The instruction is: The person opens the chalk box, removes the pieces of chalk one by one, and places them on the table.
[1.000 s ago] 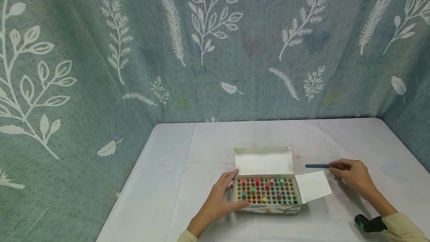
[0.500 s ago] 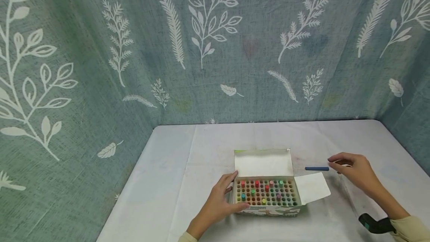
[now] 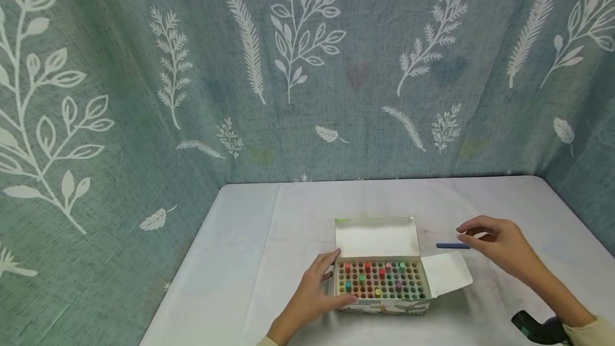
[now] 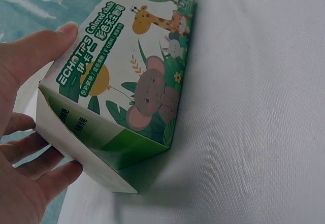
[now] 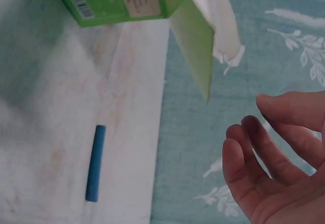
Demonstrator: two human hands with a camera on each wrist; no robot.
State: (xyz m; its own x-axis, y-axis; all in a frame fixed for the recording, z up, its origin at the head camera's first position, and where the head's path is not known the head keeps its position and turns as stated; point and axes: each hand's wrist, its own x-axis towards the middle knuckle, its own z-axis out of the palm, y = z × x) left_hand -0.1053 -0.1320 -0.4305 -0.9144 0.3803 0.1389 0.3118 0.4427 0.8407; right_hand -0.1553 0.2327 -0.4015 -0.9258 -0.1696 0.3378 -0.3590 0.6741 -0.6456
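Observation:
An open box of colored chalk (image 3: 384, 307) sits on the table, several chalk sticks standing in its grid of holes. My left hand (image 3: 314, 287) grips its left end, thumb on the front wall and the other fingers around the side. In the left wrist view, the thumb presses the printed front of the chalk box (image 4: 137, 66). A blue chalk stick (image 3: 447, 245) lies on the table right of the raised lid; it also shows in the right wrist view as a blue chalk (image 5: 95, 163). My right hand (image 3: 499, 242) hovers just right of it, fingers loosely bent and holding nothing.
The box's lid (image 3: 377, 237) stands up at the back and a side flap (image 3: 447, 274) spreads right. A white cloth covers the table (image 3: 278, 218). Behind hangs a green leaf-patterned curtain (image 3: 216, 84). A black strap device (image 3: 538, 328) is on the right wrist.
My right hand has let go of the blue chalk, lifted off it and then shifted left. The chalk stays lying on the table. The left hand keeps its hold on the box.

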